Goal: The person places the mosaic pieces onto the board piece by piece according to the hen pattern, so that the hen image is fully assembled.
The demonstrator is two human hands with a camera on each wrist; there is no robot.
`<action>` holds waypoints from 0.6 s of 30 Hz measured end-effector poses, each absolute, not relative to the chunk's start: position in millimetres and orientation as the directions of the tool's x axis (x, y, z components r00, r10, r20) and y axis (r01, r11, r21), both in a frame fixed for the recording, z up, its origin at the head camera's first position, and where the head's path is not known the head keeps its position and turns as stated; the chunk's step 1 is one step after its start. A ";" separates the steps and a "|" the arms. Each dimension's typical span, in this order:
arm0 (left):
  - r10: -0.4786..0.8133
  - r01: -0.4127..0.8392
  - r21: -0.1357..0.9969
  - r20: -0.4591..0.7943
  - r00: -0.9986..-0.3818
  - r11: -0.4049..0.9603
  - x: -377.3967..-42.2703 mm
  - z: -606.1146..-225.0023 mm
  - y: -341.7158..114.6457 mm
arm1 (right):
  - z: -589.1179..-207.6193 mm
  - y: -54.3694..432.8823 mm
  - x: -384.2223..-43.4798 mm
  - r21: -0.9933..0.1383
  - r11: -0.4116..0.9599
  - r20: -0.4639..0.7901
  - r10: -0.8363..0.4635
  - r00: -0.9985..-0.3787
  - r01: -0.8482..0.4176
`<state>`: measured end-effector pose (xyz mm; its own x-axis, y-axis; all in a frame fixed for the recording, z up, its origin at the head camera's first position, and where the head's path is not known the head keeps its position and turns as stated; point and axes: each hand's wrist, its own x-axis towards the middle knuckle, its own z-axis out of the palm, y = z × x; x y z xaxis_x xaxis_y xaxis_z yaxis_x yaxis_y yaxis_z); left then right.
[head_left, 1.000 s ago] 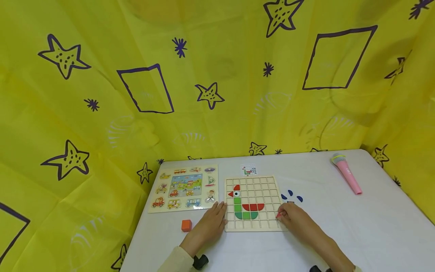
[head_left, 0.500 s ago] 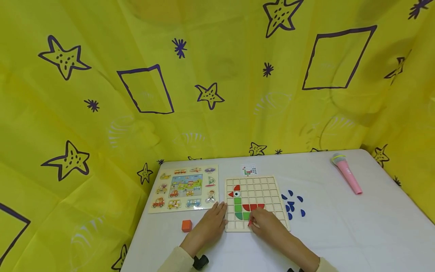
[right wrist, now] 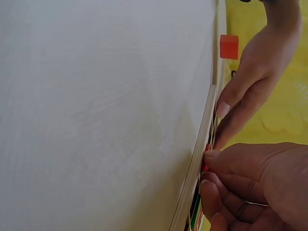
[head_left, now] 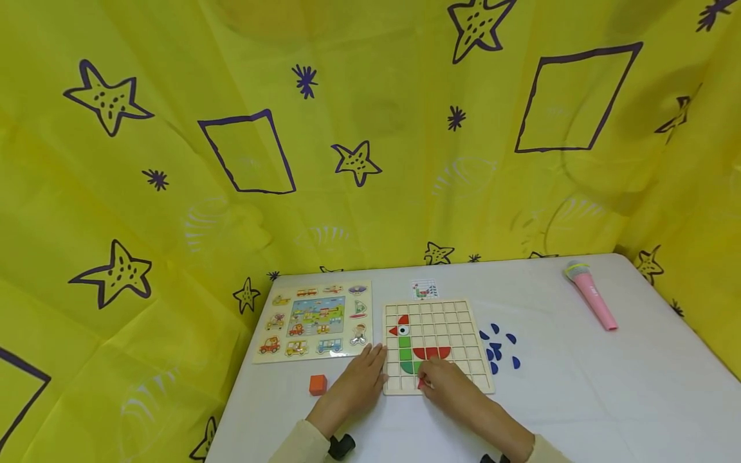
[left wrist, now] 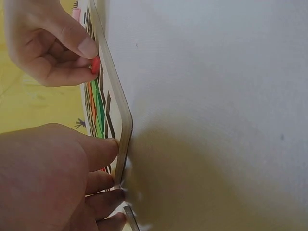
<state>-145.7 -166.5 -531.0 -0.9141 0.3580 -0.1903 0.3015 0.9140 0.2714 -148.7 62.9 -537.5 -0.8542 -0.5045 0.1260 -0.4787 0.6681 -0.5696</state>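
A wooden grid board (head_left: 457, 328) lies flat, with red, green and white pieces set in its squares in the shape of a bird. My right hand (head_left: 448, 386) pinches a small red triangle (head_left: 420, 384) between thumb and fingers, low over the board's front rows. The red triangle (left wrist: 95, 66) shows at those fingertips in the left wrist view as well. Along the board's left edge rests my left hand (head_left: 361, 379), fingers extended; in the left wrist view its thumb (left wrist: 103, 150) touches the board near the corner.
Several blue half-circles (head_left: 495, 350) lie right of the board. A small picture card (head_left: 425, 289) sits behind it. To the left are a vehicle puzzle (head_left: 317, 315) and an orange block (head_left: 318, 385). A pink toy microphone (head_left: 593, 297) lies at the back right.
My right hand has moved left with the red triangle, from the board's right edge to its front middle, uncovering more blue half-circles. The left hand has stayed in place.
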 end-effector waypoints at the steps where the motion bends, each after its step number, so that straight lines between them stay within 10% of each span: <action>1: 0.359 0.302 0.272 -0.191 -0.914 0.914 -145.7 -531.2 -166.6 | -537.5 62.3 -149.0 -0.574 0.666 0.121 -0.507 -0.853 -0.477; 18: 0.357 0.298 0.283 -0.186 -0.916 0.912 -147.2 -534.5 -166.9 | -536.3 55.0 -149.3 -0.460 0.715 0.198 -0.495 -0.846 -0.526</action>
<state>-147.2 -166.9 -534.5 -0.9155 0.3567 -0.1860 0.2978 0.9117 0.2830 -149.3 55.0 -536.3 -0.8462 -0.4948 0.1981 -0.5259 0.7153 -0.4601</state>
